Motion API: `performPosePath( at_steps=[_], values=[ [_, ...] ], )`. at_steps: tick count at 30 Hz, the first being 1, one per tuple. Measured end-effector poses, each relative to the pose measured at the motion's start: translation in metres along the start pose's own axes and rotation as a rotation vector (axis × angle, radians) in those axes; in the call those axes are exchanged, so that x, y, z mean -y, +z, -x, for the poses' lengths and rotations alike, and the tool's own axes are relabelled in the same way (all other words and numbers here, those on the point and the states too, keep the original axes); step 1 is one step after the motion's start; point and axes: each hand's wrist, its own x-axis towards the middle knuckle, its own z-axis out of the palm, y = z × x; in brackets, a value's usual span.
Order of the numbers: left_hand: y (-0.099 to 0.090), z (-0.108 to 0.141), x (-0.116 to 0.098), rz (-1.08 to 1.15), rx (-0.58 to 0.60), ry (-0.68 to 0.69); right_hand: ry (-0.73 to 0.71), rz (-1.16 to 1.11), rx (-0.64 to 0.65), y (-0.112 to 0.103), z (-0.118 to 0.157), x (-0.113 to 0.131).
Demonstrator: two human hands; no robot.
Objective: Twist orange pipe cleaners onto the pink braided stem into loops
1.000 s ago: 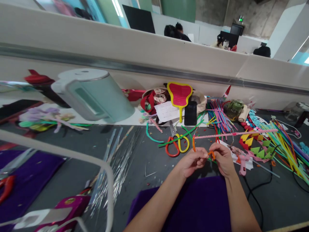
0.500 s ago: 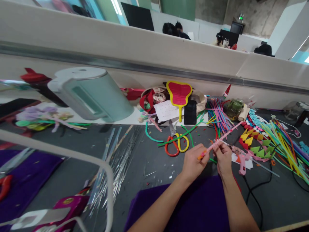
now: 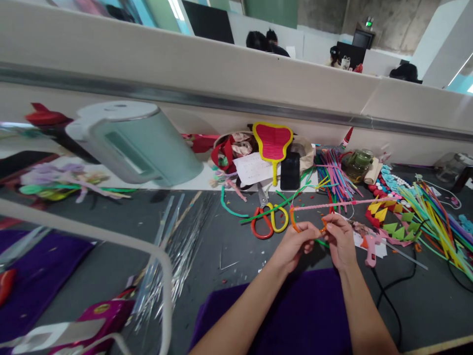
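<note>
My left hand (image 3: 298,242) pinches an orange fuzzy pipe cleaner (image 3: 293,220), which curves up out of its fingers. A long thin pink fuzzy stem (image 3: 325,206) joins the top of that orange piece and runs nearly level to the right, past both hands. My right hand (image 3: 340,240) is closed at the fingertips on a small twisted orange end (image 3: 324,225), close beside the left fingertips. Whether this end belongs to the same pipe cleaner, I cannot tell. Both hands are above a dark table, with purple cloth (image 3: 273,315) below the forearms.
Red-and-yellow-handled scissors (image 3: 263,227) lie left of the hands. A pink glue gun (image 3: 370,250) and its black cable are on the right. Behind are a phone (image 3: 290,171), pipe cleaner bundles (image 3: 334,172) and a glass jar (image 3: 357,165). A pale green kettle (image 3: 148,148) stands left.
The pink stem has turned from a steep slant between my hands to nearly level beyond them. Its orange end now shows as a curve from my left fingers, and my right fingers have moved onto orange.
</note>
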Motion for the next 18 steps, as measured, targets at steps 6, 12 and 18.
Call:
performPosePath(
  at_steps=[6,12,18],
  values=[
    [-0.0042,-0.0026,-0.0022,0.126,0.08,-0.065,-0.181,0.131,0.073,-0.0049,-0.0014,0.0033],
    [-0.0072,-0.0013,-0.0075,0.082,0.045,-0.045,-0.32,0.376,0.115,-0.0072,-0.0036,0.0097],
    [-0.0103,-0.0014,-0.0082,0.141,0.142,-0.119,-0.311,0.325,0.131,-0.0081,-0.0021,0.0079]
  ],
)
